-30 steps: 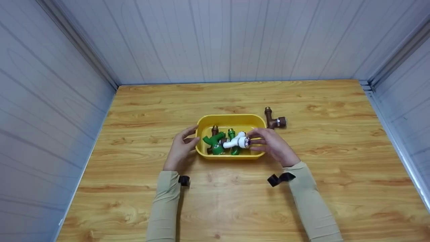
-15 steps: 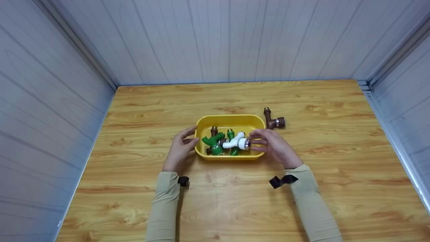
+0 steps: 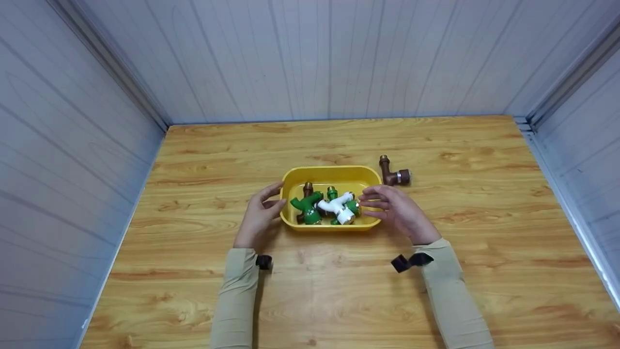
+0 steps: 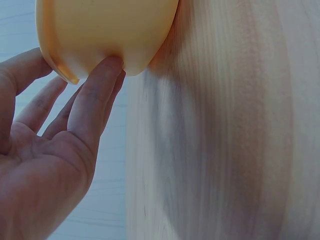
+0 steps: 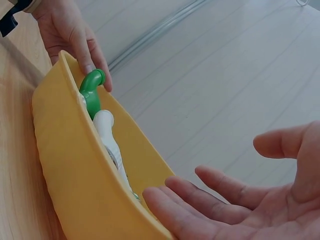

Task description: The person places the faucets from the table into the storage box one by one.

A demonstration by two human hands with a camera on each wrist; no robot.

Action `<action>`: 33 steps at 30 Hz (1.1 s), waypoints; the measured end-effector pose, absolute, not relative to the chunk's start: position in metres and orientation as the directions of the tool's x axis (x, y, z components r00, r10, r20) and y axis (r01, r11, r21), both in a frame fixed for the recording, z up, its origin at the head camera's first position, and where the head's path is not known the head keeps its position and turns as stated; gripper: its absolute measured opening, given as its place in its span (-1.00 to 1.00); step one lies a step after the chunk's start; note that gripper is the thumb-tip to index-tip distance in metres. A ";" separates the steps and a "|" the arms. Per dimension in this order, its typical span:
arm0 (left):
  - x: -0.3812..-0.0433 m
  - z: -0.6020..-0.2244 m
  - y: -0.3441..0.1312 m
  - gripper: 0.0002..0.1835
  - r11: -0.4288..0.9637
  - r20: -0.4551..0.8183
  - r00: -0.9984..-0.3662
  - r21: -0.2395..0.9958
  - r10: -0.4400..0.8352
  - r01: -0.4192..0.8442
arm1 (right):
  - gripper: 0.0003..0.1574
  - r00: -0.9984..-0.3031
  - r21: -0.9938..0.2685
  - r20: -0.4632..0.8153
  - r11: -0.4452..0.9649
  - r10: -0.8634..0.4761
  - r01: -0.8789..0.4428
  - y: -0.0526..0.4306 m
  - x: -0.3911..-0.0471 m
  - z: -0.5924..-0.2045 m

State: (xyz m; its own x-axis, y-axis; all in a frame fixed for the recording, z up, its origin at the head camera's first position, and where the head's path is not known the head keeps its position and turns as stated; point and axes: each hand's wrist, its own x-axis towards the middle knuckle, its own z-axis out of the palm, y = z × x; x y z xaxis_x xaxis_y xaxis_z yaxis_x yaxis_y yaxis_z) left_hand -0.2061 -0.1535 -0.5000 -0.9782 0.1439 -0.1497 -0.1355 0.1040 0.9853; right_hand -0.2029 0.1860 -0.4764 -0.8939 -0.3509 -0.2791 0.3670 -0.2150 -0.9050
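Note:
A yellow plastic basin [image 3: 332, 228] on the table holds several plastic taps. On top lie a green tap [image 3: 310, 211] at the left and a white tap [image 3: 337, 207] beside it. Beneath the white one is another green tap [image 3: 332, 193], and a brown tap [image 3: 308, 188] is partly hidden at the left. My left hand [image 3: 261, 211] touches the basin's left end, relaxed fingers against its outer wall [image 4: 107, 35]. At the right end my right hand [image 3: 399, 211] has loosely extended fingers [image 5: 215, 192] over the rim, apart from the white tap and with nothing in them.
Another brown tap [image 3: 395, 175] lies on the wooden table [image 3: 218, 160] just behind the basin's right corner. Pale panelled walls [image 3: 329, 58] stand at the back and along both sides of the table.
The white tap has turned and settled lower on the pile, its wide end now pointing toward the front. My right hand has drawn slightly away from it. My left hand stays at the basin.

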 end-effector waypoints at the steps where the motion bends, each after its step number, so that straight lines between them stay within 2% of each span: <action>1: -0.206 -0.500 -0.153 -0.46 0.100 -0.150 -0.978 0.986 0.143 -0.136 | -0.45 -0.894 -0.904 -0.280 -0.217 -0.349 0.368 0.186 -0.203 -0.476; 15: -0.206 -0.501 -0.154 -0.46 0.095 -0.154 -0.978 0.985 0.137 -0.142 | -0.34 -0.910 -0.909 -0.247 -0.245 -0.334 0.337 0.203 -0.203 -0.475; 30: -0.207 -0.502 -0.154 -0.45 0.087 -0.152 -0.977 0.986 0.148 -0.140 | -0.33 -0.929 -0.911 -0.212 -0.282 -0.305 0.301 0.231 -0.202 -0.478; 33: -0.211 -0.513 -0.155 -0.46 0.081 -0.148 -0.980 0.987 0.136 -0.138 | -0.35 -0.933 -0.908 -0.213 -0.293 -0.290 0.299 0.238 -0.201 -0.480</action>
State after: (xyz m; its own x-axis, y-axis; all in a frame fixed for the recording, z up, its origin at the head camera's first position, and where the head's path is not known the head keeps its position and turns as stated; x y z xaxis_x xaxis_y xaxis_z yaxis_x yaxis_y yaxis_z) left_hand -0.2109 -0.1555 -0.5130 -0.9795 0.1362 -0.1481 -0.1380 0.0808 0.9871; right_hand -0.2013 0.2385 -0.4799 -0.9330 -0.2900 -0.2132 0.2987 -0.2931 -0.9082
